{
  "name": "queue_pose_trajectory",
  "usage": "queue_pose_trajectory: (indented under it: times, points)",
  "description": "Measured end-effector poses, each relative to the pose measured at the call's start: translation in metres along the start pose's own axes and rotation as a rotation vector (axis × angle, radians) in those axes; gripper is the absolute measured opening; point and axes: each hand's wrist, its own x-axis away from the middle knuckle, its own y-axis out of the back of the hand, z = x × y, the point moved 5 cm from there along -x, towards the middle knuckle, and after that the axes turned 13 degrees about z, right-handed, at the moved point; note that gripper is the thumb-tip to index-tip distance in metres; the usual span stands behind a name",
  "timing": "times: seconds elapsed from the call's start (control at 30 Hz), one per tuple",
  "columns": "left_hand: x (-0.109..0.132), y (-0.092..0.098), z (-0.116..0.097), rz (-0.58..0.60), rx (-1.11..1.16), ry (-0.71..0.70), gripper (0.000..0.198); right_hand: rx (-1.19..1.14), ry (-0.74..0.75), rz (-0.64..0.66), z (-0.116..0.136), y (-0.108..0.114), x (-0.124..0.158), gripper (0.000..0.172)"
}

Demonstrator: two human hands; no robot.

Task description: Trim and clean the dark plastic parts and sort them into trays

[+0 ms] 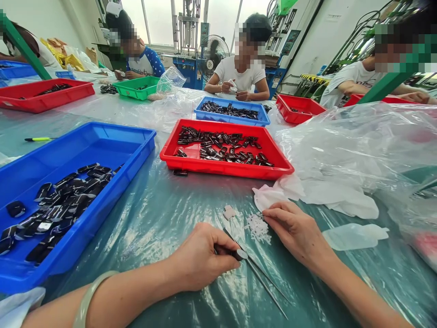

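Observation:
My left hand (pixel 201 257) is closed, pinching a small black part (pixel 228 251) between thumb and fingers just above the table. Metal tweezers (pixel 259 278) run from under those fingertips toward the lower right; whether the hand grips them I cannot tell. My right hand (pixel 297 230) rests on the table with its fingers pressed together, their tips at a little heap of tiny white bits (pixel 257 228). What they pinch is too small to see. A small white block (pixel 229 212) lies just beyond the heap.
A blue tray (pixel 112 146) of black parts stands at left, a red tray (pixel 225 167) of the same ahead, and one loose part (pixel 180 172) before it. White cloth (pixel 341 200) and crumpled plastic bags (pixel 358 141) fill the right. Several people sit across the plastic-covered table.

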Motion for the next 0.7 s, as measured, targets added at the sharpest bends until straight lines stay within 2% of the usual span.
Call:
queue_pose_trajectory:
  times: [0.47, 0.7]
  points:
    - [0.0, 0.0, 0.0, 0.004, 0.003, 0.014, 0.021, 0.008, -0.029, 0.062, 0.003, -0.005, -0.002, 0.015]
    - [0.0, 0.0, 0.001, 0.006, 0.011, 0.014, 0.021, -0.008, -0.032, -0.031, 0.007, 0.006, 0.003, 0.013]
